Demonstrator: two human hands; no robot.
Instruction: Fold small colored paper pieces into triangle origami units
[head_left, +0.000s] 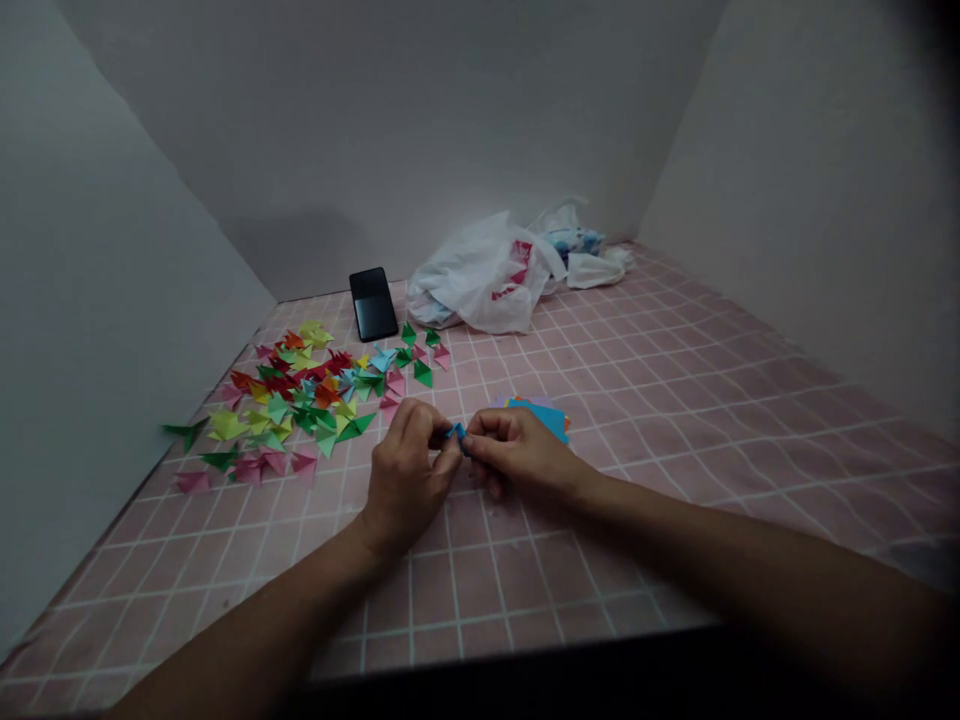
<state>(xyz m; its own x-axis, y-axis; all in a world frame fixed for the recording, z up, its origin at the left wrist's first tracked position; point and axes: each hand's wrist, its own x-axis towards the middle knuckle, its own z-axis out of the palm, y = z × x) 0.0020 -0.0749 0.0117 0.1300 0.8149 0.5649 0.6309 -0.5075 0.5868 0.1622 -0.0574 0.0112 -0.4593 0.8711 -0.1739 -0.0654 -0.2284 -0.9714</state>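
Observation:
A small piece of folded blue paper (456, 432) is pinched between the fingertips of both hands, low over the table. My left hand (411, 465) grips it from the left with thumb and forefinger. From the right, my right hand (517, 450) pinches its other side, fingers curled. Much of the paper is hidden by the fingers, so its full shape cannot be seen. Just behind my right hand lies a stack of coloured paper sheets (551, 417), blue on top with orange and lilac edges showing. Many folded paper pieces (289, 385) in several colours spread to the left.
A dark phone (373, 304) leans upright at the back. To its right sits a crumpled white plastic bag (491, 275) with red print, and another bundle (577, 245) beyond it. A pink checked cloth (675, 370) covers the table, with pale walls on three sides.

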